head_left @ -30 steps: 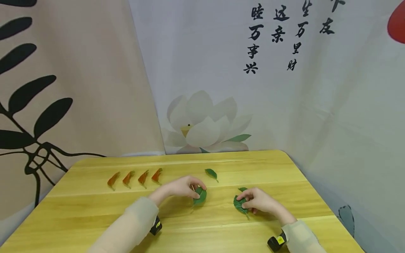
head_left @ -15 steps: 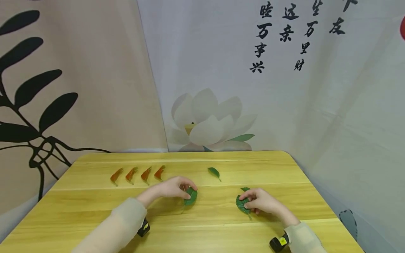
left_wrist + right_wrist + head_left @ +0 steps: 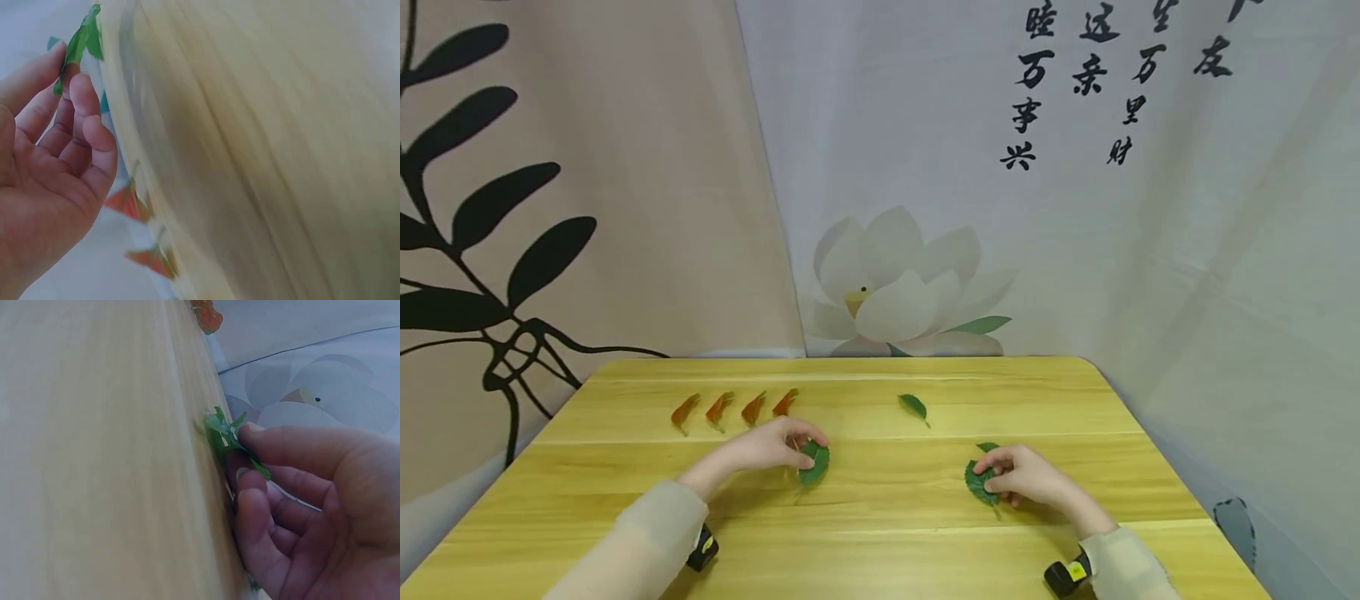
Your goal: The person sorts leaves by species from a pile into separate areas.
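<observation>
My left hand (image 3: 767, 446) pinches a green leaf (image 3: 816, 473) with a toothed edge between thumb and fingers, above the table just in front of the rightmost red leaf (image 3: 785, 402). In the left wrist view that leaf (image 3: 77, 45) stands out from the fingertips, seen nearly edge-on. Over the table's right half, my right hand (image 3: 1028, 481) pinches green leaf material (image 3: 976, 482); the right wrist view shows a bunched, folded green clump (image 3: 219, 432) at the fingertips. Partly hidden behind the right hand is another green leaf (image 3: 987, 447).
Several orange-red leaves (image 3: 718, 410) lie in a row at the table's back left. A single green leaf (image 3: 913, 406) lies at the back, right of centre. Behind the wooden table (image 3: 865, 550) hangs a printed curtain (image 3: 925, 125) with a lotus and writing.
My left hand has moved left with its leaf, towards the row of red leaves. The right hand stays almost in place with its green leaf material. The head view has shifted slightly.
</observation>
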Motion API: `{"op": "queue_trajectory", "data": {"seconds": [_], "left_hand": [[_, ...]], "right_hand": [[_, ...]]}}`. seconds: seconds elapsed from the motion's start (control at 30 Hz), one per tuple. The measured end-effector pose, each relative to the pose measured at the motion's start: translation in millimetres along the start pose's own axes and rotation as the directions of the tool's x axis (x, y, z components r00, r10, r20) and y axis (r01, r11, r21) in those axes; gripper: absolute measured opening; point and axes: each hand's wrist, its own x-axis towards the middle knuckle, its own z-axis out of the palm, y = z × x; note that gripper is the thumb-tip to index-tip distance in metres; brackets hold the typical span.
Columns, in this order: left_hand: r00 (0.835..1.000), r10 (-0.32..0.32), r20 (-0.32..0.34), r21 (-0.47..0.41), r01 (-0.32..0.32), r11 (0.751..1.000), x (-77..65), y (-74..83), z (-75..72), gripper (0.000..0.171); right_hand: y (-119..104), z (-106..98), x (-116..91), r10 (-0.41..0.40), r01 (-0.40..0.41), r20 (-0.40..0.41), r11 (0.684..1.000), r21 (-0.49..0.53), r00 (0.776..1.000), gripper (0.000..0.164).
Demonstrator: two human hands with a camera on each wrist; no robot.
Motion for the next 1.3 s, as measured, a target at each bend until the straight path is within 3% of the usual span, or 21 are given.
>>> {"op": "queue_trajectory", "data": {"seconds": [0.3, 0.6, 0.97, 1.3], "left_hand": [[0.997, -0.061, -0.04, 0.04, 0.063, 0.997, -25.9, -17.9, -17.3, 0.027], [0.992, -0.114, -0.053, 0.027, 0.116, 0.993, -40.1, -32.0, -20.9, 0.027], [0.992, -0.113, -0.05, 0.022, 0.114, 0.993, -43.1, -36.0, -24.5, 0.027], [0.99, -0.134, -0.042, 0.013, 0.135, 0.991, -39.7, -36.4, -22.6, 0.024]], "right_hand": [[-3.6, -0.4, -1.3, 0.001, -0.001, 0.009, 1.0, -0.009, 1.0, 0.019], [-4.0, 1.8, -0.7, 0.016, -0.016, -0.003, 1.0, -0.002, 1.0, 0.017], [-15.7, 7.0, 5.6, 0.007, -0.009, -0.043, 0.999, -0.052, 0.999, 0.013], [-41.8, 25.1, 27.6, -0.062, 0.061, -0.007, 0.995, -0.076, 0.998, 0.011]]}}
